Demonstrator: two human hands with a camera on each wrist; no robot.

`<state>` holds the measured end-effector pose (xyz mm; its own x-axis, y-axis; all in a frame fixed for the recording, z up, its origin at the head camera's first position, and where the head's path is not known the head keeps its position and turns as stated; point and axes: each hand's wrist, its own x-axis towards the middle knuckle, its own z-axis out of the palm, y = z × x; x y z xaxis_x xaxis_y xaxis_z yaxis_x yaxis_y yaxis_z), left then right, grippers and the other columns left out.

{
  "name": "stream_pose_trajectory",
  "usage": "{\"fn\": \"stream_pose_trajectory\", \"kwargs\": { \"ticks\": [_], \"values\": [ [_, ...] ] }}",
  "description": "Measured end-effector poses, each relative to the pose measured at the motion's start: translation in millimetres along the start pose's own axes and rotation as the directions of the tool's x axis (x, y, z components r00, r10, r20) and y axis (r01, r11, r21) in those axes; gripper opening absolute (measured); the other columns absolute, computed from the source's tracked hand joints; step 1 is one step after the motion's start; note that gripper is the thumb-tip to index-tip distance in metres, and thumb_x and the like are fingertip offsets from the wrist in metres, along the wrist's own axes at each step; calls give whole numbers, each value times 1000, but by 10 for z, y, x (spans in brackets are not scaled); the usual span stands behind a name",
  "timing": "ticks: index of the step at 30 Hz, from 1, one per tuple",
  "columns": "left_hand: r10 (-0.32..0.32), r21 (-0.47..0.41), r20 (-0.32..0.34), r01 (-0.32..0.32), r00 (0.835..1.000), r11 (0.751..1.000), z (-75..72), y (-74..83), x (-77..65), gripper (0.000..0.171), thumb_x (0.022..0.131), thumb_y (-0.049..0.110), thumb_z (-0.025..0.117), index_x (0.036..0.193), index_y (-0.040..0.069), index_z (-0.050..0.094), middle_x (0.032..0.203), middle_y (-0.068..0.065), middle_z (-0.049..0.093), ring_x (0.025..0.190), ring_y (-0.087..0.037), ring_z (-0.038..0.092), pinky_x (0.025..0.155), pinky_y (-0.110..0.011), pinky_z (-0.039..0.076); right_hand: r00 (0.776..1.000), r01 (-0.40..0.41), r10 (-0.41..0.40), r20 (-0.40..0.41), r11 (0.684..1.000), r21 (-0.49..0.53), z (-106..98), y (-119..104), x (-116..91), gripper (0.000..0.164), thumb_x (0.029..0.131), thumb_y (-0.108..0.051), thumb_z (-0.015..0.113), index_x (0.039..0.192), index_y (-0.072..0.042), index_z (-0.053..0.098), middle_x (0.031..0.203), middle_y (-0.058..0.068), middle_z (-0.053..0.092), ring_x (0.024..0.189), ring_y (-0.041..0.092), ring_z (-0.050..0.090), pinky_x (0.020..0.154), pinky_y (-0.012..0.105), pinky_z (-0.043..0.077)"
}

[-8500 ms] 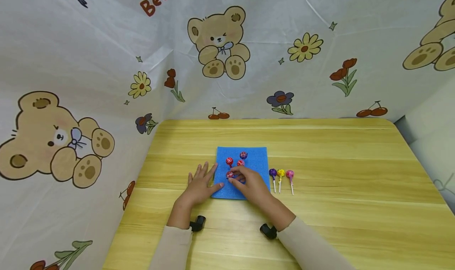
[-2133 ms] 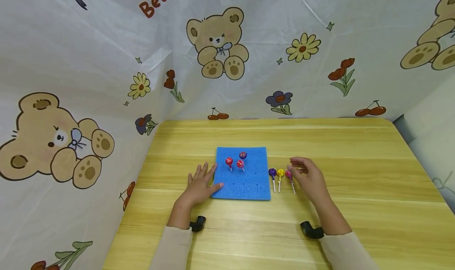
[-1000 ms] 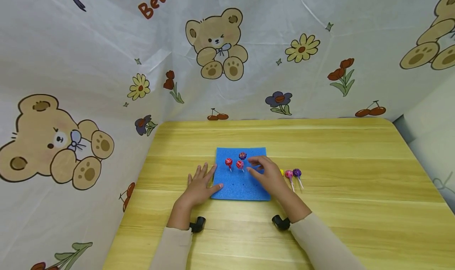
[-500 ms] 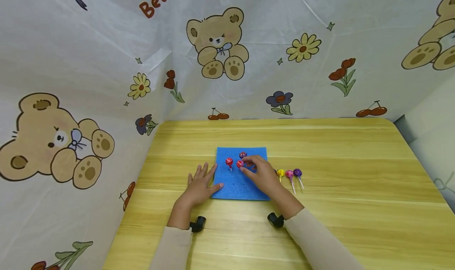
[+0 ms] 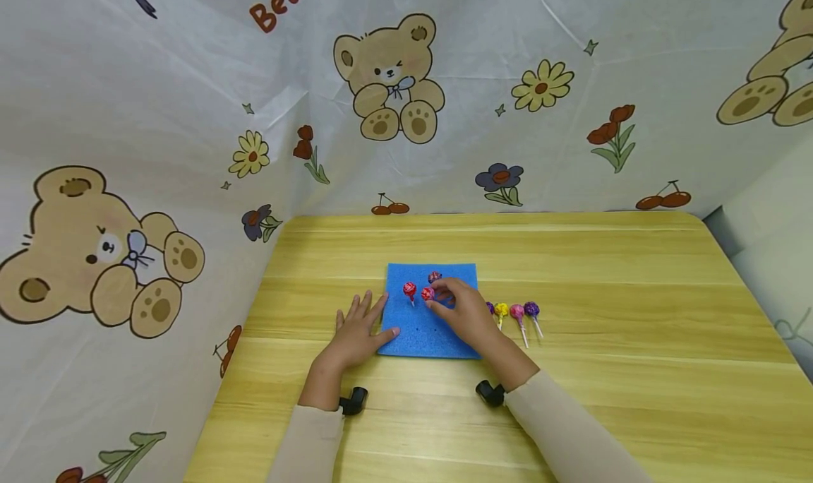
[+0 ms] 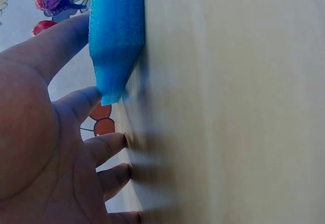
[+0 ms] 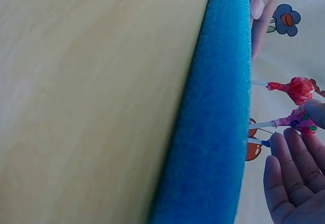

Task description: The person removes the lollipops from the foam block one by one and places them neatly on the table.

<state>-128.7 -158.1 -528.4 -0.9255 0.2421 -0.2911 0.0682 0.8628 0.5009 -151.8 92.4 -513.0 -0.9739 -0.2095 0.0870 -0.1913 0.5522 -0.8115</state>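
A blue foam block [image 5: 416, 343] lies on the wooden table with lollipops standing in its top by their sticks. My left hand [image 5: 357, 333] rests with fingers spread at its left edge, thumb on the foam. In the head view, my right hand [image 5: 462, 315] pinches the wrapped head of a pink lollipop [image 5: 428, 294] between thumb and finger. The right wrist view shows that lollipop's stick [image 7: 261, 125] still meeting the foam. A red lollipop [image 5: 409, 289] stands to its left. Behind it, a dark purple-and-red lollipop [image 5: 435, 277] is partly covered by my right hand.
Right of the foam, lollipops lie in a row: a purple one [image 5: 490, 307] partly hidden by my right hand, a yellow one [image 5: 501, 309], a pink one [image 5: 517, 311] and another purple one [image 5: 532, 309]. Small holes show in the foam's front part. A bear-print cloth [image 5: 457, 73] hangs behind.
The foam's front lollipop is gone, and a purple one lies at the row's right end. My right hand went from the row back to the foam and took hold of the pink lollipop.
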Motion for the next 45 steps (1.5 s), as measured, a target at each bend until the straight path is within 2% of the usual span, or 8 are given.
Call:
{"fn": "stream_pose_trajectory", "kwargs": {
  "ticks": [11, 24, 37, 45],
  "values": [
    [-1, -2, 1, 1, 1000, 1000, -6, 8, -4, 80, 98, 60, 55, 163, 32, 19, 172, -10, 6, 159, -37, -5, 121, -70, -6, 1000, 19, -19, -16, 1000, 6, -24, -1, -24, 31, 94, -23, 74, 121, -9, 67, 110, 5, 70, 103, 22, 68, 90, 39, 58],
    [10, -10, -9, -11, 1000, 1000, 2, 1, -10, 79, 97, 59, 56, 163, 31, 21, 172, -12, 8, 159, -39, -3, 120, -71, -5, 998, 26, -22, -51, 997, 76, -124, -115, -62, 31, 95, -26, 72, 122, -10, 67, 110, 5, 70, 104, 23, 68, 91, 43, 57],
    [4, -10, 3, -4, 1000, 1000, 4, -14, -17, 81, 97, 61, 56, 163, 34, 17, 172, -9, 5, 159, -37, -4, 121, -70, -6, 996, -23, 31, -82, 996, 89, -247, -99, -129, 31, 95, -27, 73, 120, -11, 66, 110, 5, 70, 104, 23, 68, 93, 44, 57],
    [16, -11, -3, -16, 1000, 1000, -16, 11, -33, 80, 98, 58, 56, 163, 31, 19, 172, -11, 6, 159, -38, -4, 120, -71, -6, 993, -43, 52, -103, 995, 88, -374, -30, -189, 31, 95, -24, 73, 121, -9, 65, 112, 7, 70, 105, 23, 68, 93, 43, 58]
  ]
}}
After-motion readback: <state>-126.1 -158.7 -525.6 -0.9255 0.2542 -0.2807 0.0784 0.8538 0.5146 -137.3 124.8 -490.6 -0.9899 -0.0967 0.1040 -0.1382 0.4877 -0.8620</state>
